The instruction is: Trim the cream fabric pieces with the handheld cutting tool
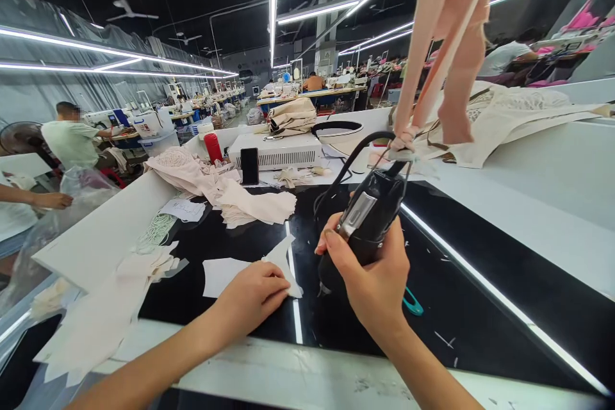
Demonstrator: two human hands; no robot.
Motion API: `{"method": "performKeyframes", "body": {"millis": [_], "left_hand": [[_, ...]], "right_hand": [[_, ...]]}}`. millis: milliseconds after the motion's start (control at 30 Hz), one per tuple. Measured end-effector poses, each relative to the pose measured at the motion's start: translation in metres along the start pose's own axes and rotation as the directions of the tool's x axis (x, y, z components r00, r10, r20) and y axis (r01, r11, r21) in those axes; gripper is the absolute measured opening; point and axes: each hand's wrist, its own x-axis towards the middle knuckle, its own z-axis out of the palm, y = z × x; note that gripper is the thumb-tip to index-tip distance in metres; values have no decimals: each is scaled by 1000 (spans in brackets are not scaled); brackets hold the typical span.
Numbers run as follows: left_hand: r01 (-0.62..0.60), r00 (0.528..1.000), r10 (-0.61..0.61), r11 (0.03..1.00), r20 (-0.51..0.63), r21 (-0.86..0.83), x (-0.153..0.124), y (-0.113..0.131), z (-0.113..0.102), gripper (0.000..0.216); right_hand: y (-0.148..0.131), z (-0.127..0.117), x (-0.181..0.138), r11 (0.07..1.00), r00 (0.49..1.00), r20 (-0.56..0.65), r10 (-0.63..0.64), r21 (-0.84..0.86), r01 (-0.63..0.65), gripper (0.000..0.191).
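My right hand (369, 269) is wrapped round a black corded hand-held power tool (368, 218) with a silver plate on its side. The tool hangs from knotted pink cloth strips (446, 45), its lower end just above the black glossy work surface (461, 288). Left of it, my left hand (257, 291) presses its bent fingers together on a small white fabric piece (283, 259), which lies on the black surface. Partly under that hand is another flat white piece (223, 272). A teal safety-pin-shaped item (412, 303) lies beside my right wrist.
Pale pink fabric (259, 202) is heaped at the back left, near a phone (250, 165) and a white vented box (276, 152). Stacked cut pieces (108, 307) lie at left. A black cord (336, 179) arches behind the tool. Another person's hand (55, 200) holds clear plastic at far left.
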Motion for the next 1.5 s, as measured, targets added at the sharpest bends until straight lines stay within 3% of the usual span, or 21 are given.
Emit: {"method": "performKeyframes", "body": {"millis": [133, 400, 900, 1067, 1167, 1333, 1500], "left_hand": [[-94, 995, 96, 990, -20, 103, -17, 12, 11, 19], [-112, 994, 110, 965, 25, 235, -30, 37, 10, 19], [-201, 975, 222, 807, 30, 555, -32, 40, 21, 11], [-160, 973, 229, 755, -27, 636, -33, 43, 20, 7], [-205, 952, 301, 751, -49, 628, -31, 43, 20, 14], [-435, 877, 480, 758, 36, 486, -24, 40, 24, 19], [-410, 898, 439, 812, 27, 415, -22, 34, 22, 16]], "right_hand": [[-1, 1, -1, 1000, 1000, -9, -14, 23, 14, 27], [-3, 1, -12, 985, 999, 36, -13, 170, 6, 22], [0, 1, -20, 991, 999, 53, 3, 130, -10, 24], [-2, 2, -20, 989, 998, 56, 4, 146, -12, 25], [-3, 3, -20, 989, 999, 52, 6, 146, -13, 25], [-5, 3, -21, 992, 998, 55, 8, 126, -15, 23], [-5, 3, -21, 994, 999, 46, 21, 106, -26, 25]]}}
